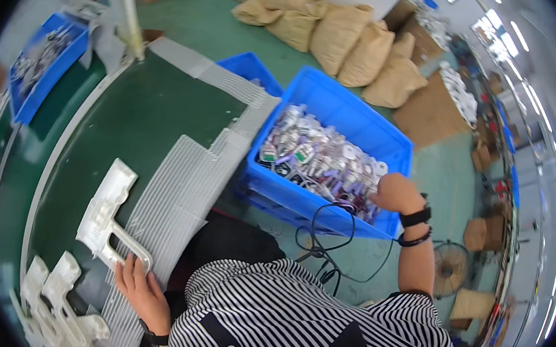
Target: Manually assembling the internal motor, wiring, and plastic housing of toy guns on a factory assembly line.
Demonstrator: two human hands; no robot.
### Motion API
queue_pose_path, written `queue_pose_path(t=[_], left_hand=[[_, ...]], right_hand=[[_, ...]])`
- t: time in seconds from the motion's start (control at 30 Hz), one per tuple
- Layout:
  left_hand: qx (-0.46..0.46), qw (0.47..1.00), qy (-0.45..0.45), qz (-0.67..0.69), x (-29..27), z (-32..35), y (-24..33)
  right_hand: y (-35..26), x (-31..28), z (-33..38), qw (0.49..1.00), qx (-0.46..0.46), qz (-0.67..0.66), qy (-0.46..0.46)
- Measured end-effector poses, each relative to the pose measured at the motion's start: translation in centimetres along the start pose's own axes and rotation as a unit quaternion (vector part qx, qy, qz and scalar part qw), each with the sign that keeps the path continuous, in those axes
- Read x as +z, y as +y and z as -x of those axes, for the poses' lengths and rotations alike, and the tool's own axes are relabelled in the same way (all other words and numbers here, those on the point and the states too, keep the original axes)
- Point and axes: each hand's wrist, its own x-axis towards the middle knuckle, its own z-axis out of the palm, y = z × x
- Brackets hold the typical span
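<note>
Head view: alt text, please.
A person's left hand grips a white plastic tray on a green conveyor belt, while the right hand reaches into a blue bin of small packaged items.

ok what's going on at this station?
A person in a striped shirt works at a green table. The left hand grips the handle end of a white plastic tray lying on the table edge, with more white trays stacked beside it. The right hand reaches into a blue bin full of small packaged parts; whether it has picked one up can't be seen. Tan sacks lie on the floor behind.
</note>
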Motion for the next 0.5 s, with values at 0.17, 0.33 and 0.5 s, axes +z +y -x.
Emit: queue_pose_path(t=[0.17,0.33,0.5], left_hand=[[0.028,0.998,-0.019,0.047,-0.9,-1.6,1.2],[0.04,0.992,-0.009,0.12,-0.5,-2.2,3.4],[-0.013,0.993,0.08,0.083,-0.9,-1.1,2.2]], right_hand=[[2.9,10.9,-1.5,0.997,0.077,-0.012,-0.02],[-3.5,13.4,-9.8,0.951,-0.098,-0.231,0.179],[-8.4,13.2,-17.7,0.887,-0.245,-0.003,0.391]])
